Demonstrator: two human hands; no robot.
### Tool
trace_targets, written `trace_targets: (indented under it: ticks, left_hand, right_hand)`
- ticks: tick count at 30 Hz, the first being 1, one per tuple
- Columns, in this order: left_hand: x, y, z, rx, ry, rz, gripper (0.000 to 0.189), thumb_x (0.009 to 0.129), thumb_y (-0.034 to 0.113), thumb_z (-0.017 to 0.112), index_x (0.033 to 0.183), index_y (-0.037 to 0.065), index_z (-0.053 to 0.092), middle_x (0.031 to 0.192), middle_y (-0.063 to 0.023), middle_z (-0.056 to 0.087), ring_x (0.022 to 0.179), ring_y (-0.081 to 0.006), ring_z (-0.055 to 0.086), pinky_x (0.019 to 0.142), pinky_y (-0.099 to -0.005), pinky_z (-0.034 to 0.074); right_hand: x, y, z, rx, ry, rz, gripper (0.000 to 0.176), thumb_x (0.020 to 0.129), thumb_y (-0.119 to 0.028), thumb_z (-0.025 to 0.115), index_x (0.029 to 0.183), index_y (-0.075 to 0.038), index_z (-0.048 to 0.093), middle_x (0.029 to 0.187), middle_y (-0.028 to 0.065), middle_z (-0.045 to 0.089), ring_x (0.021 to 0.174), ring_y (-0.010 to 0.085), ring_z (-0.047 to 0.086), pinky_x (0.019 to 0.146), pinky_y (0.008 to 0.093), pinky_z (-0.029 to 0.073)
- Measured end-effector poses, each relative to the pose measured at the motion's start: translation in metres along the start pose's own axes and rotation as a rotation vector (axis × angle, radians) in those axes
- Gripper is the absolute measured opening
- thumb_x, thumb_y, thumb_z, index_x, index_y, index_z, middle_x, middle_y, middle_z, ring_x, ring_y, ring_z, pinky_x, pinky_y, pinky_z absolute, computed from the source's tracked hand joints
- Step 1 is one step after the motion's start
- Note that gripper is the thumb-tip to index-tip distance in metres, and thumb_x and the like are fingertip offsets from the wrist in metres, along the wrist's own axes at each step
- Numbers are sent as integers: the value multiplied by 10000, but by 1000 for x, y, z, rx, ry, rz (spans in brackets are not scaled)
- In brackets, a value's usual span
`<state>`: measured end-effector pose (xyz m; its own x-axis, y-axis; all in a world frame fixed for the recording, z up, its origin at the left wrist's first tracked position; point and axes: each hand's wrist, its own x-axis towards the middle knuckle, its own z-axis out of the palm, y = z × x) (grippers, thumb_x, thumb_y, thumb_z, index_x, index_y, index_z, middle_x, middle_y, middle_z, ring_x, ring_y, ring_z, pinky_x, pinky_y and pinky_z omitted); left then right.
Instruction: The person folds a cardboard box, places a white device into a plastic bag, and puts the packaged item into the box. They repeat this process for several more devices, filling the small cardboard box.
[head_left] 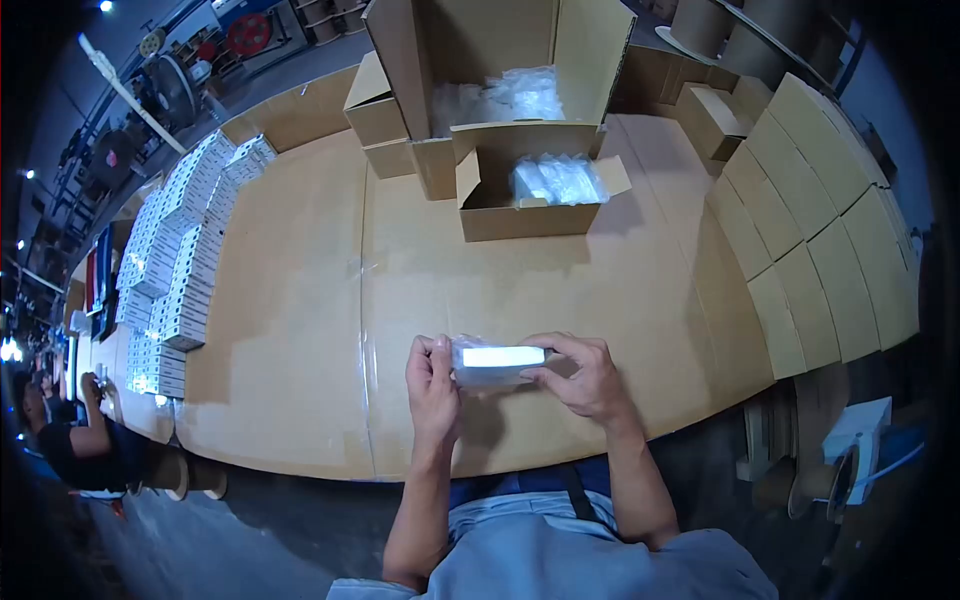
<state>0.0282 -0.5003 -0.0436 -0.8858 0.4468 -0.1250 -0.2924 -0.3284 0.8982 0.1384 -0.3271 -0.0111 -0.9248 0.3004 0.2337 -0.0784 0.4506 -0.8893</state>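
Head view: left hand (432, 385), right hand (585, 375) pinch packet (497, 362) ends. Risk: slick packet slips, falls off table (300, 350) edge, 6 o'clock.

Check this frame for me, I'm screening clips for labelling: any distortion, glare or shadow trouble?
Head view: strong fisheye, the table bows at its edges and the corners go black; glare washes out the top of the white box between left hand and right hand; soft shadow under the hands; far left background dim and blurred.
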Motion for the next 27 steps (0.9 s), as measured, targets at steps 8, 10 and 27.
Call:
trace_targets:
  ticks: [8,10,27]
  left_hand:
    - [-13,26,16,-49,-228,105,435,1036,196,572,1395,-12,440,1267,-204,599,1151,-267,644,907,-352,571]
    - [-4,27,5,323,-408,276,368,993,139,638,1305,-25,533,1264,-187,613,1138,-239,635,908,-321,544]
    - [23,47,-82,340,26,206,353,1038,133,546,1374,45,485,1313,-116,580,1190,-218,585,973,-355,524]
  right_hand:
    - [-7,7,-3,8,79,-76,357,759,-30,816,1095,-15,695,1180,158,701,1083,330,676,949,391,523]
    - [-3,2,-5,-32,78,-166,367,765,-17,805,1113,-15,689,1183,152,702,1060,314,673,947,395,519]
    - [89,19,-13,215,530,-268,192,889,101,657,929,4,496,899,81,545,717,132,647,577,273,547]
